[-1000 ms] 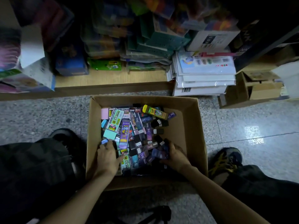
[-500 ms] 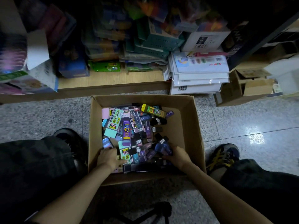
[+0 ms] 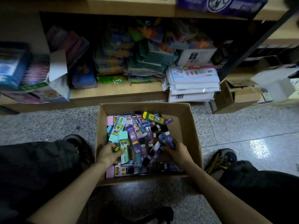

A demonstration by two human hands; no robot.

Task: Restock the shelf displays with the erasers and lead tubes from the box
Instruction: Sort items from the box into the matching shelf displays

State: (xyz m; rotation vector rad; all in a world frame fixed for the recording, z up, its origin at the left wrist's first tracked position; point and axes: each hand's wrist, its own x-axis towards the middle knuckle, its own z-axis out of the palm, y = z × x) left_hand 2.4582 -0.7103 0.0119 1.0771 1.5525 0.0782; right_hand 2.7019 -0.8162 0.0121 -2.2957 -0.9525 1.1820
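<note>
Speckled floor [image 3: 48, 126] holds the box [image 3: 192, 126], erasers and lead tubes [image 3: 137, 131] heaped toward its nine o'clock side. At seven o'clock the left hand [image 3: 107, 155] grips a green-labelled pack [image 3: 124, 149], and at four the right hand [image 3: 177, 151] clamps purple packs [image 3: 167, 140]. Better to gather one kind firmly before lifting toward the shelf [image 3: 113, 92] at twelve.

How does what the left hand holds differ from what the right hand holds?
The left hand grips a pale green pack with a light printed label; the right hand grips dark blue-purple packs. The left hand's is one pack, the right hand's seemingly several. Both hands are inside the cardboard box.
</note>
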